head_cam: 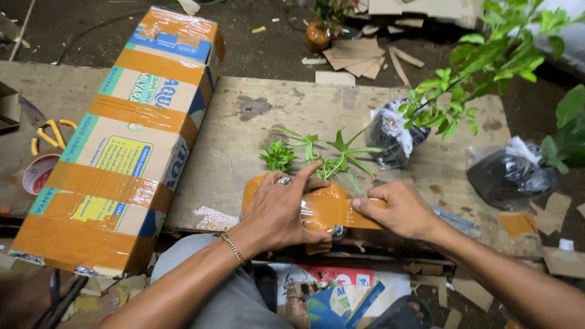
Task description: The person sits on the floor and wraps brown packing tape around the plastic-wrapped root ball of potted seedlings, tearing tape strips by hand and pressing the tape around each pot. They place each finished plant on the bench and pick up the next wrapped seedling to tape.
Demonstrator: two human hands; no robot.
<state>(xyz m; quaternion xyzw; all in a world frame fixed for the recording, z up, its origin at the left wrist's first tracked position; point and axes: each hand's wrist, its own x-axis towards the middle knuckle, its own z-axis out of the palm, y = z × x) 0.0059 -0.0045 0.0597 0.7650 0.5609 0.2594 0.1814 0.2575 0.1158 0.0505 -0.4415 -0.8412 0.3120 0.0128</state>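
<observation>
Far left: yellow-handled scissors (52,135) and a tape roll (38,173) lie on the worktop (244,131), close by but off to the side, away from the hands.
Long box: a big cardboard box (125,137) w/ many brown tape bands lies slanted across the worktop's left part. Its near end sticks out over the edge, prob. because it is too long to fit.
Left hand: the left hand (277,210) lies flat on the taped plant bundle (317,207), fingers spread, pointer finger stretched fwd. It looks like it presses down so the bundle can't roll. A ring and a wrist chain show.
Plant bundle: sits at the near edge of the worktop, in the middle, under both hands. Its root end is wrapped in brown tape; the green leaves (317,152) poke out the far side, left bare.
Tape strip: a brown tape strip (341,213) runs tight from the bundle to the right hand, so it can lie smooth.
Right hand: the right hand (399,210) pinches the strip's end btw. thumb and fingers and keeps it low, near the wood.
Right side: 2 black plastic bags (396,134) (509,173) hold leafy plants; 1 leafy branch (481,67) leans over the worktop. They stand well apart from the hands.
Below: paper scraps and a sandal (402,314) on the floor.
</observation>
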